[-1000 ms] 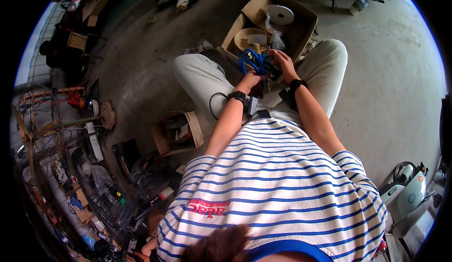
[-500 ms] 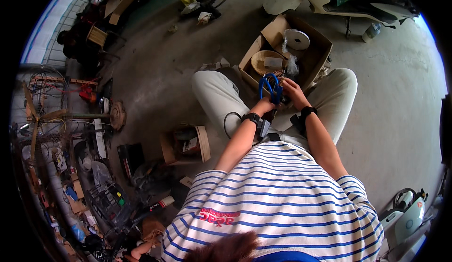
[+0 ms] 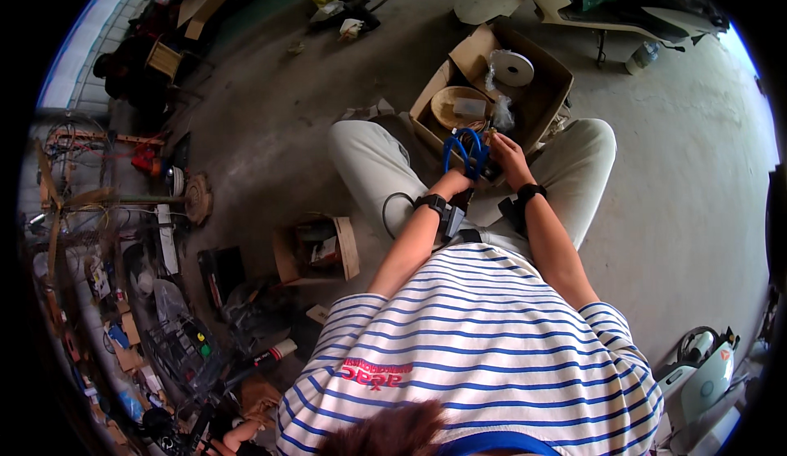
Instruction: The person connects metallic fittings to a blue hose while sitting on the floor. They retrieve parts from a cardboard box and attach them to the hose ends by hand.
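Left hand point(image 3: 456, 182): was closed around the lower end of the coiled blue cable point(image 3: 473, 161), in front of the body.
Right hand point(image 3: 510, 154): reached in from the other side with bent fingers point(image 3: 497, 140), at the coil's right edge; could not tell whether gripping anything there.
Blue cable: stood up in loops from the left hand, between the knees and just beside the cardboard box point(image 3: 545, 61).
Wrists: bore dark straps point(image 3: 533, 191), with a grey device point(image 3: 452, 221) at the left one.
Trousers point(image 3: 369, 157): showed pale, bent at both knees, spread to either side of the hands.
Cardboard box: lay open beyond the hands, holding a white reel point(image 3: 516, 59), a shallow tan basket point(image 3: 445, 105) and crumpled clear plastic point(image 3: 502, 115).
Small carton point(image 3: 348, 247): sat open on the concrete floor point(image 3: 672, 177), left of the left forearm, well apart from the cable.
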`<state>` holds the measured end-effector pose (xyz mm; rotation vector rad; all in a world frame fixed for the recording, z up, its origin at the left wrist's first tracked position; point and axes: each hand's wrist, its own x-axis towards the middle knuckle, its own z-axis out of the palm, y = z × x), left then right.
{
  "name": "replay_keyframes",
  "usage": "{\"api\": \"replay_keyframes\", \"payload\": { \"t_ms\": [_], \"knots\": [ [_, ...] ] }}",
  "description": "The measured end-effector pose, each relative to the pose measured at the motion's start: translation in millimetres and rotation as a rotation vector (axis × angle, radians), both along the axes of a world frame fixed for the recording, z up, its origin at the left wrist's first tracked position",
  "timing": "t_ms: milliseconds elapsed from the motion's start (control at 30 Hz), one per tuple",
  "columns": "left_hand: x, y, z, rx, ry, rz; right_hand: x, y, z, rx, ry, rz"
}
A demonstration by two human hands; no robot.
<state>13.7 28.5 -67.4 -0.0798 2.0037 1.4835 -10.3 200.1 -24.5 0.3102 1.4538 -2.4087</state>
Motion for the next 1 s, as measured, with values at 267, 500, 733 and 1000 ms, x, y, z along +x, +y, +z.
{"api": "replay_keyframes", "payload": {
  "t_ms": [267, 500, 733, 1000],
  "knots": [
    [-3, 1, 2, -0.118, -0.061, -0.139, 0, -4, -3, -0.071, -0.043, -0.014],
    [1, 6, 52, -0.251, 0.049, -0.334, 6, -6, 10, 0.285, 0.026, 0.095],
    [-4, -3, -14, -0.098, -0.044, -0.006, 1, -3, 27, -0.113, 0.100, 0.101],
    [-9, -2, -27, -0.043, -0.104, 0.290, -3, 28, -35, 0.007, -0.348, -0.257]
  ]
}}
